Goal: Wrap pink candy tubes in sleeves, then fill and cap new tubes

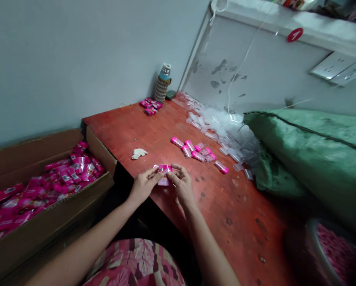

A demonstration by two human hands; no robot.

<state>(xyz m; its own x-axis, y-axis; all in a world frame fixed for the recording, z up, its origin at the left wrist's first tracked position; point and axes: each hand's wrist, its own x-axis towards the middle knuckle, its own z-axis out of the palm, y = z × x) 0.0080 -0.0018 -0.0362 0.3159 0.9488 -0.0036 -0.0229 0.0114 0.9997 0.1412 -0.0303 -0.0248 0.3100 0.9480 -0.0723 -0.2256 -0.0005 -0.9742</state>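
Note:
Both hands meet over the near edge of the red table (154, 131). My left hand (144, 183) pinches the left side of a small pink packet (165, 169) with a clear, shiny wrapper. The packet's right side is held between the thumb and fingers of my right hand (180, 182). Beyond my right hand lie several clear tubes with pink caps (198, 156), loosely grouped. A crumpled white scrap (139, 153) rests on the table just past my left hand.
On the left, a cardboard box (102, 186) holds many pink packets (67, 174). Pink packs (150, 105) and a bottle (162, 85) stand at the back. Clear pieces (222, 131), a green sack (312, 147) and a tub of pink bits (335, 246) are on the right.

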